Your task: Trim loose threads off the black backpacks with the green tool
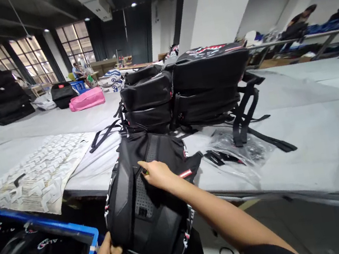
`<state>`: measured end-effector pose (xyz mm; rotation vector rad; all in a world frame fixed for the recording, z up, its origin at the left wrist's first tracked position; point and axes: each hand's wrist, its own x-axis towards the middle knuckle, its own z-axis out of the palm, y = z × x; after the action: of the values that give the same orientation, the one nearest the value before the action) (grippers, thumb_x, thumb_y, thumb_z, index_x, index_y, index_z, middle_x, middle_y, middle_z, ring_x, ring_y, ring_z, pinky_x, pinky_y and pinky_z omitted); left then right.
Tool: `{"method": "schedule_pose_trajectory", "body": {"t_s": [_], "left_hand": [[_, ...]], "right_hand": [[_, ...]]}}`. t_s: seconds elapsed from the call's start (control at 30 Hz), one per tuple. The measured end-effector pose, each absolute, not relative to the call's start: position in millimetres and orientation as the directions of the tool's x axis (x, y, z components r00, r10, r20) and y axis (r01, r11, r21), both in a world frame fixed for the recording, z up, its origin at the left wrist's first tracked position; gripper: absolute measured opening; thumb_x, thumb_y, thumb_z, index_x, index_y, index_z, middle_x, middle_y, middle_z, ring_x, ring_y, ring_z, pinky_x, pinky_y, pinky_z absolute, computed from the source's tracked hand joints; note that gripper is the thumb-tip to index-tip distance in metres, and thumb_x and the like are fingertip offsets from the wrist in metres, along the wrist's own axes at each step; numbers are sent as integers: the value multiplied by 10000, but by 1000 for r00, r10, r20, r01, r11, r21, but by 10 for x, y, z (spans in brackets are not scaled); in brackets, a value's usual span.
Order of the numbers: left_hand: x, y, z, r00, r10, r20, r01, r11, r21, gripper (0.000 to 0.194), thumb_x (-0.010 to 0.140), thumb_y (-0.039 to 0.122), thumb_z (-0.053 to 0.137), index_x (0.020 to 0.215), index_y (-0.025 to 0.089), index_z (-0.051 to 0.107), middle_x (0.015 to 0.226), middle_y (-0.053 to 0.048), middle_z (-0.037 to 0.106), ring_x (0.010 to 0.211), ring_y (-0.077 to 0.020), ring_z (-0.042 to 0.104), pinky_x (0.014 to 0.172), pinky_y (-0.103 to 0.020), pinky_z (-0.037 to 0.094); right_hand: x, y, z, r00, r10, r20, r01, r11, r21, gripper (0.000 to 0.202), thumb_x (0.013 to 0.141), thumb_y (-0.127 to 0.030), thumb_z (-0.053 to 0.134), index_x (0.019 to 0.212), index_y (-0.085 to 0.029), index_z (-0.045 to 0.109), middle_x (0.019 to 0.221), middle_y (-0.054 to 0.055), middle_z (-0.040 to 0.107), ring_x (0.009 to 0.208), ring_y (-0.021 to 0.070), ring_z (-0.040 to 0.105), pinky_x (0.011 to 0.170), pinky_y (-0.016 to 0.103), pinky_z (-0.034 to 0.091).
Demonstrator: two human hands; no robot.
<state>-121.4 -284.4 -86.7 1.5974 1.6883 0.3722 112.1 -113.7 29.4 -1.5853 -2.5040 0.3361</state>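
Observation:
A black backpack (125, 196) lies tilted at the table's front edge, its padded back panel and straps facing up. My left hand (108, 251) grips its lower left edge between thumb and fingers. Over the upper back panel is my right hand (155, 174), fingers curled. A small dark and yellow-green item (145, 171) shows at those fingers, with a thin light line just beyond the fingertips. What it is I cannot make out. Behind the backpack stand two stacks of black backpacks (147, 93) with loose straps.
A blue crate (75, 227) of black backpacks stands at lower left. On the table are a sheet of white pieces (42, 171), clear plastic bags (249, 152) and a pink bag (86, 99). A person (299, 25) is at another table, far right.

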Motion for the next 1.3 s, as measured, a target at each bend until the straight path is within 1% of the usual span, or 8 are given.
{"method": "schedule_pose_trajectory", "body": {"t_s": [0.17,0.33,0.47,0.57,0.73,0.93,1.1,1.3], "left_hand": [[-1237,-2711,-250,350,775,-526,796,51,604,287,854,498,534,705,273,634,649,-13,703,643,-266,720,650,-406,589],[-538,-1881,-84,682,717,146,669,-692,270,390,993,440,444,1286,249,618,1363,-113,636,1253,-290,605,1081,-490,469],[-275,-1511,-752,719,661,213,680,-732,-24,555,954,417,566,1452,180,508,1581,-150,394,1480,-337,355,1215,-560,322],[-343,-1601,-1208,687,683,248,718,-691,-88,545,982,367,507,1493,180,464,1617,-133,318,1507,-324,303,1210,-540,342],[-289,-1815,-1263,688,617,383,698,-707,-115,482,959,368,551,1416,215,559,1537,-150,456,1426,-320,447,1141,-512,407],[192,-1181,-105,765,235,600,520,-775,-359,420,994,354,503,1378,190,553,1436,-107,580,1379,-261,478,1194,-460,290],[408,-687,293,889,286,358,407,-853,-328,332,926,468,614,931,149,704,907,-102,680,956,-262,608,952,-441,417],[520,-455,-113,918,316,239,365,-909,-199,293,910,450,651,853,176,737,835,-68,659,911,-229,566,970,-444,352]], "right_hand": [[1230,-1294,-95,-296,948,-115,941,269,-204,258,911,-128,524,1140,-138,642,1091,184,730,1008,299,713,801,335,523],[1553,-1499,-163,-47,992,-121,982,23,-188,243,920,-151,551,1154,-117,606,1126,209,687,1029,315,701,840,360,530],[2055,-1540,-259,262,961,-91,937,-276,-213,347,954,-238,547,1240,-43,523,1203,296,616,1023,347,690,815,404,535],[2390,-1454,-420,300,940,-164,882,-339,-328,294,949,-337,600,1085,-77,610,943,175,711,816,254,708,705,314,532],[2497,-1367,-487,207,967,-146,842,-253,-477,137,874,-212,636,973,-127,679,781,38,722,719,170,670,643,223,475],[2419,-1473,252,98,995,20,900,-80,-427,197,881,-252,605,1016,-169,722,964,100,753,926,256,685,752,283,448],[2328,-1331,398,43,994,-100,975,-64,-212,202,886,-292,616,1020,-188,726,1016,97,760,973,255,691,726,269,439],[2236,-1052,49,111,980,-163,969,-143,-201,266,931,-332,574,1095,-167,701,1106,134,745,1033,262,689,761,289,475]]}}
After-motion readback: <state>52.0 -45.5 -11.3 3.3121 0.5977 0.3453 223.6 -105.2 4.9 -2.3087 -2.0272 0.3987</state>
